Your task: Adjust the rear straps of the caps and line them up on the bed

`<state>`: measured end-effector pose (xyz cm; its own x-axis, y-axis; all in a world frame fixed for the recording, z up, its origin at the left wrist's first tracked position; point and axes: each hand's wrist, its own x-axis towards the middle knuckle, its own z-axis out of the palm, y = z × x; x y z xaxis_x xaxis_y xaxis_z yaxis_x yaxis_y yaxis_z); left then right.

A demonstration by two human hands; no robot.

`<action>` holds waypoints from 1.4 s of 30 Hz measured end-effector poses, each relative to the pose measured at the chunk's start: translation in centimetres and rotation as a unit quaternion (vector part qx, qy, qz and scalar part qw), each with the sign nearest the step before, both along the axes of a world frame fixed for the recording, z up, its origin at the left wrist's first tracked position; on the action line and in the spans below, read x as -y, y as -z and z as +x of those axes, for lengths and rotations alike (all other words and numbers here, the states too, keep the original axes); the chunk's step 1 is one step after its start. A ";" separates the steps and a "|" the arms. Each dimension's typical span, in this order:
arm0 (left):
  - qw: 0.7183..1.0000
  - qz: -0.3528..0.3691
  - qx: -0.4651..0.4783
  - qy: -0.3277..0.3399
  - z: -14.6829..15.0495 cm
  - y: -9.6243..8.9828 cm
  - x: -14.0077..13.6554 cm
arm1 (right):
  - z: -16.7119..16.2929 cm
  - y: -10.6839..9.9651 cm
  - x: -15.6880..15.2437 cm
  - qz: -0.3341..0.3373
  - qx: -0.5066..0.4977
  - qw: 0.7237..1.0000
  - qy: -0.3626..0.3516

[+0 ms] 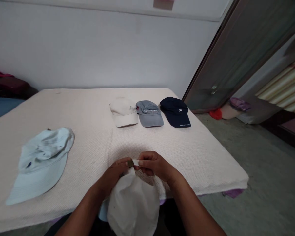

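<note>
A white baseball cap (135, 205) is held over my lap at the near edge of the bed, its back opening turned away from me. My left hand (114, 175) grips the cap's rear strap beside a brownish metal buckle (130, 163). Pinched between the thumb and fingers of my right hand (153, 165) is the white strap end (136, 162), to the right of the buckle. The cap's brim is mostly hidden below its crown.
Lined up at the back are a cream cap (124, 111), a grey cap (149, 113) and a navy cap (175, 112). A crumpled light-blue cap (44, 160) lies at the left. They rest on a white-covered bed (88, 98) against a wall. Floor (267, 177) shows at right.
</note>
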<state>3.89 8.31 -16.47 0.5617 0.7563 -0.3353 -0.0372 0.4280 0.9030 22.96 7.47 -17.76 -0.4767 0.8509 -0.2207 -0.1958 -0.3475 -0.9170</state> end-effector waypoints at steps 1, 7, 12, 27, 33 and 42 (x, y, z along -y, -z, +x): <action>1.000 -0.007 -0.004 0.004 0.1 0.0 0.0 | 0.0 0.0 0.0 -0.003 -0.002 1.000 -0.001; 0.999 0.003 -0.026 0.023 0.4 -0.4 0.1 | -0.1 0.0 -0.1 -0.003 -0.006 1.000 -0.012; 0.998 0.032 -0.043 0.042 0.1 -0.3 0.1 | 0.1 -0.2 -0.1 -0.001 0.018 0.999 -0.033; 1.000 -0.007 0.012 0.012 0.5 0.0 0.3 | -0.3 -0.3 0.2 -0.018 -0.012 1.000 0.000; 0.977 -0.139 0.148 -0.059 -0.4 0.1 0.2 | 0.4 -0.2 0.3 -0.014 -0.007 0.999 0.041; 0.986 -0.128 0.104 -0.023 -0.9 0.9 0.2 | 0.5 0.3 0.4 -0.050 -0.069 0.996 0.011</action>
<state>3.02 8.11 -17.38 0.6051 0.6885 -0.3998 -0.2345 0.6340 0.7370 23.43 7.08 -18.06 -0.4899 0.8384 -0.2388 -0.3256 -0.4301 -0.8421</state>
